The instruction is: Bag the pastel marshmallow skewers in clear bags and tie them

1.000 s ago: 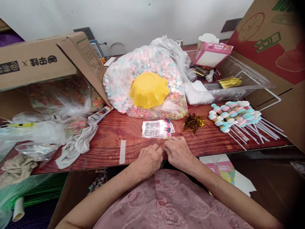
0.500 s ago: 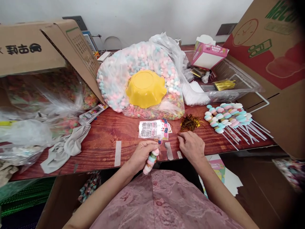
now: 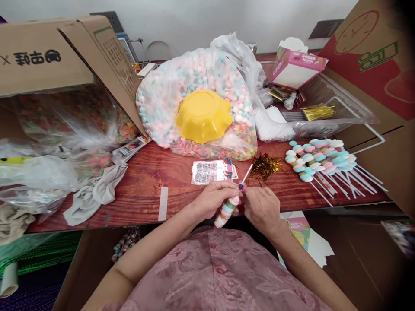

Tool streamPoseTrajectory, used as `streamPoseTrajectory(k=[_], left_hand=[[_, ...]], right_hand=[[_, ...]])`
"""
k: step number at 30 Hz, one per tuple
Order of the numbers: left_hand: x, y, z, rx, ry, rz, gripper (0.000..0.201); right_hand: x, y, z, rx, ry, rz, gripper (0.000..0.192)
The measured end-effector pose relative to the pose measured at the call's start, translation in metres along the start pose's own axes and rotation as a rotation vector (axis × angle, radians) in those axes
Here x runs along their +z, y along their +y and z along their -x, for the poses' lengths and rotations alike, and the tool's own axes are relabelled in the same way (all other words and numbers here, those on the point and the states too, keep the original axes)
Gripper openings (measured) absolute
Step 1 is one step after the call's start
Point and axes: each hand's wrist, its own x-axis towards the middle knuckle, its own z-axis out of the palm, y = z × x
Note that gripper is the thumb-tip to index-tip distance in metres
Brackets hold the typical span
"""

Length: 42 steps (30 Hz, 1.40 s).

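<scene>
My left hand (image 3: 216,199) is closed around the neck of a marshmallow skewer (image 3: 227,212) in a clear wrapper. Pink, white, green, blue and orange pieces are stacked on it, tilted, with the lower end toward my shirt. Its white stick (image 3: 247,172) juts up past the gathered neck. Pressed up to that neck from the other side, my right hand (image 3: 262,208) has its fingers pinched together; what they hold is hidden. Just beyond my hands lie a pile of gold twist ties (image 3: 266,166) and a stack of printed bags (image 3: 210,171).
A yellow scalloped bowl (image 3: 204,115) rests upside down on a big bag of marshmallows (image 3: 155,108). Several marshmallow skewers (image 3: 320,157) lie at the right, before a clear plastic bin (image 3: 343,123). Cardboard boxes (image 3: 110,65) flank the table (image 3: 139,194); a grey cloth (image 3: 97,194) lies left.
My right hand has left the edge of the twist-tie pile and come to the skewer's neck. My left hand has raised the skewer slightly and moved it right; its stick now shows.
</scene>
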Motion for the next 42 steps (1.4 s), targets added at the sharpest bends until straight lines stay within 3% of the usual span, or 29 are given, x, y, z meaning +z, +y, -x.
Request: streamPoseTrajectory(k=[5,8,13,16,18,23,29,33,35,38,40,42], left_hand=[[-0.002,-0.011,-0.003,-0.144,-0.071,-0.001,0.020],[-0.006,-0.015,-0.003,-0.139,-0.046,0.058,0.020],[-0.025,-0.007,0.005,-0.007,0.202,0.158,0.022],[-0.039,-0.002,0.014,0.044,0.333,0.144,0.023],[-0.043,-0.002,0.019,0.045,0.356,0.127,0.021],[-0.030,-0.009,0.024,0.005,0.278,0.120,0.020],[-0.017,-0.011,0.028,-0.118,0.054,0.084,0.022],[-0.020,-0.010,0.032,-0.090,0.031,0.114,0.022],[-0.023,-0.008,0.036,-0.058,0.054,0.146,0.021],[-0.027,-0.005,0.042,-0.050,0.052,0.150,0.020],[-0.026,-0.003,0.046,-0.048,0.050,0.118,0.019],[-0.022,-0.002,0.050,-0.044,0.048,0.064,0.020]], right_hand=[[0.001,0.001,-0.001,-0.111,0.065,-0.084,0.018],[0.008,0.007,-0.002,-0.112,0.068,-0.116,0.019],[0.006,0.025,-0.001,0.020,0.022,-0.078,0.016],[-0.002,0.029,0.008,0.011,-0.137,-0.177,0.013],[-0.003,0.026,0.013,-0.023,-0.246,-0.221,0.013],[0.003,0.011,0.016,-0.032,-0.289,-0.137,0.020],[0.003,-0.016,-0.007,-0.071,-0.054,-0.100,0.020],[0.006,-0.026,-0.021,-0.125,0.036,-0.290,0.022],[0.006,-0.025,-0.023,-0.062,0.036,-0.484,0.020],[0.002,-0.021,-0.022,0.200,-0.031,-0.819,0.014],[-0.002,-0.019,-0.021,0.418,-0.145,-1.087,0.015],[-0.006,-0.020,-0.021,0.595,-0.305,-1.359,0.028]])
